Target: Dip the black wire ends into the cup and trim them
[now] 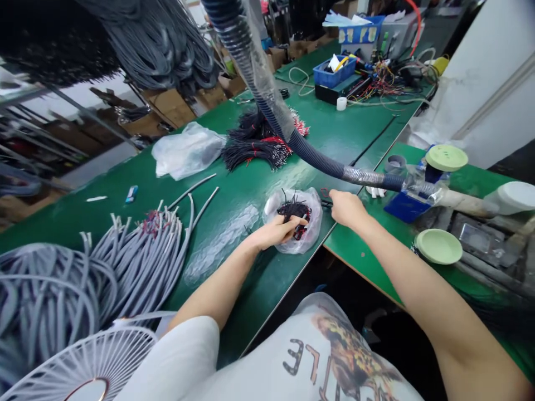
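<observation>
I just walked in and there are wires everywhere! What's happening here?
A person is working at a green workbench. Their left hand grips a small bundle of black and red wires inside a clear plastic bag. Their right hand is at the bag's far edge, and I cannot tell what it pinches. Grey cables lie to the left, and a corrugated hose hangs across above the bag.

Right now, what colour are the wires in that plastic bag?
The wires are black, some red; the head view shows them.
</observation>
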### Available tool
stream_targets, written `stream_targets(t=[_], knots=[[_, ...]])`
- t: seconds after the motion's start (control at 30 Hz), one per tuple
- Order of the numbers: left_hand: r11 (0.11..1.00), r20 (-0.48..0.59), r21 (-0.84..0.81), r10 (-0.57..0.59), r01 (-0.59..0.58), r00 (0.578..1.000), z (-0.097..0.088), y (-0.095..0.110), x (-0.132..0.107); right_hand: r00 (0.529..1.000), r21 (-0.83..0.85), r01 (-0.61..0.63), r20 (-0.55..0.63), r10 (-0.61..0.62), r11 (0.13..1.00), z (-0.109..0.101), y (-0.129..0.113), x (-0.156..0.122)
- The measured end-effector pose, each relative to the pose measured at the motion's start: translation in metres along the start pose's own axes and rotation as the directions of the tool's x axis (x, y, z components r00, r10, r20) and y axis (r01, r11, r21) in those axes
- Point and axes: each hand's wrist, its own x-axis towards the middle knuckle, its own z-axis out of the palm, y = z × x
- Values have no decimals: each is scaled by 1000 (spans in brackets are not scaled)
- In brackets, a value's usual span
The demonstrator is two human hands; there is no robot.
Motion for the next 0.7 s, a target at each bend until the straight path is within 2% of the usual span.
stream_targets(t=[0.1, 0.13, 0.17, 0.2, 0.23, 0.27, 0.33, 0.4, 0.47, 0.53, 0.6, 0.7], knots=[[999, 22, 15, 38, -39, 999, 3, 15, -20, 997, 149, -55, -50, 63, 987, -12, 40, -57], [997, 49, 25, 68, -69, 996, 6, 24, -30, 983, 424, -76, -118, 138, 903, -12, 54, -85], [994, 94, 35, 99, -102, 991, 11, 35, -39, 964, 687, -74, -135, 227, 723, -10, 68, -115], [991, 155, 32, 123, -129, 980, 18, 46, -48, 956, 864, -53, -101, 277, 501, -6, 78, -146], [990, 237, 22, 131, -140, 963, 27, 57, -55, 948, 953, -28, -71, 310, 302, -1, 86, -177], [993, 348, 6, 111, -121, 931, 39, 65, -61, 953, 990, -21, -23, 301, 142, 6, 89, -205], [997, 555, -47, 82, -67, 828, 70, 74, -65, 967, 994, -48, 70, 245, -95, 22, 88, -249], [996, 694, -88, 70, -13, 717, 107, 73, -61, 975, 967, -91, 135, 178, -236, 36, 79, -274], [990, 761, -137, 84, 33, 644, 145, 64, -55, 978, 951, -93, 143, 154, -294, 46, 72, -284], [978, 800, -187, 100, 87, 592, 179, 52, -51, 979, 961, -67, 116, 169, -267, 52, 70, -286], [966, 809, -225, 111, 130, 577, 206, 43, -51, 976, 981, -51, 88, 201, -185, 53, 72, -285], [956, 787, -259, 128, 135, 604, 232, 35, -58, 970, 993, -62, 84, 229, -103, 50, 76, -286]])
